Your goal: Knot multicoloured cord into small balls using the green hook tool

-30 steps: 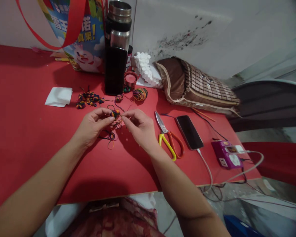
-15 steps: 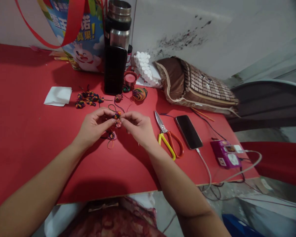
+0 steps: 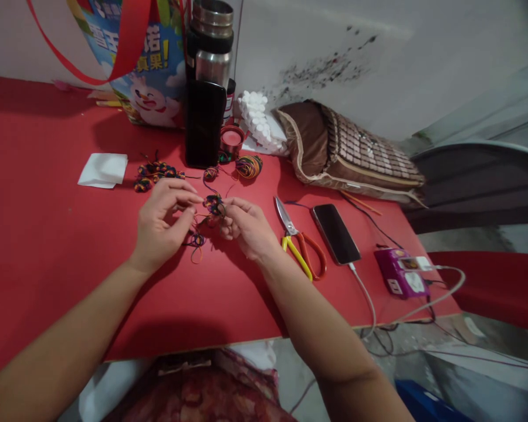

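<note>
Between thumb and fingers, my right hand (image 3: 249, 225) pinches a small knotted piece of multicoloured cord (image 3: 212, 204), dark with orange and purple strands. My left hand (image 3: 162, 220) is at its left side with thumb and fingers apart; an index fingertip comes close to the piece, and whether it touches I cannot tell. Below the hands, a loose tangle of the same cord (image 3: 196, 240) lies on the red tabletop. Just beyond are a small ball of cord (image 3: 210, 173) and a larger one (image 3: 249, 167). A heap of knotted cord pieces (image 3: 152, 174) sits behind my left hand.
Right of my hands lie scissors (image 3: 297, 240), a charging phone (image 3: 335, 234) and a purple power box (image 3: 402, 272). Another phone (image 3: 205, 124) leans upright before a steel flask (image 3: 213, 53). Folded white paper (image 3: 103, 170), a printed bag (image 3: 154, 76) and a brown cushion (image 3: 352, 143) are also there.
My left thumb and fingers have parted from the cord piece and moved slightly left. My right hand keeps the piece, now turned so that a wider, rounder side shows.
</note>
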`<action>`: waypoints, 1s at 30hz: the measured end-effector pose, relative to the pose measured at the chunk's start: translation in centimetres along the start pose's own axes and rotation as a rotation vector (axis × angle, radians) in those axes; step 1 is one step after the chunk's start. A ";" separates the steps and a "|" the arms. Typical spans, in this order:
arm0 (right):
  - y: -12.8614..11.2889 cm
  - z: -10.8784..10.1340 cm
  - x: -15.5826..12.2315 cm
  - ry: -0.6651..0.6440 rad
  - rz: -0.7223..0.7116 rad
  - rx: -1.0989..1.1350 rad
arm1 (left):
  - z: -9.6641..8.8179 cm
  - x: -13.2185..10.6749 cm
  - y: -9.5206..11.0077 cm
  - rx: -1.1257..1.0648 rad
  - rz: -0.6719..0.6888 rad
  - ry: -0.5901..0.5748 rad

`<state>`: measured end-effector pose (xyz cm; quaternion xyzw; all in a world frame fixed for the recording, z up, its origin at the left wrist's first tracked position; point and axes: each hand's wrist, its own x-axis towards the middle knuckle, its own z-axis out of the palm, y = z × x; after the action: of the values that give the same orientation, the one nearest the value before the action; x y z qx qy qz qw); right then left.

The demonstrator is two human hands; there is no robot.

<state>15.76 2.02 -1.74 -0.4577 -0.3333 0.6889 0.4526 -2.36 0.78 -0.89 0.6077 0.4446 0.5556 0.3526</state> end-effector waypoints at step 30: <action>0.1 -0.4 -0.5 -0.288 0.010 -0.168 | -1.1 1.8 -0.1 -0.810 -0.811 -0.144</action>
<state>16.17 1.50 -1.76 -0.3922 -0.4491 0.7192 0.3568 -3.54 2.43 -0.21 0.2418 0.3687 0.4591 0.7713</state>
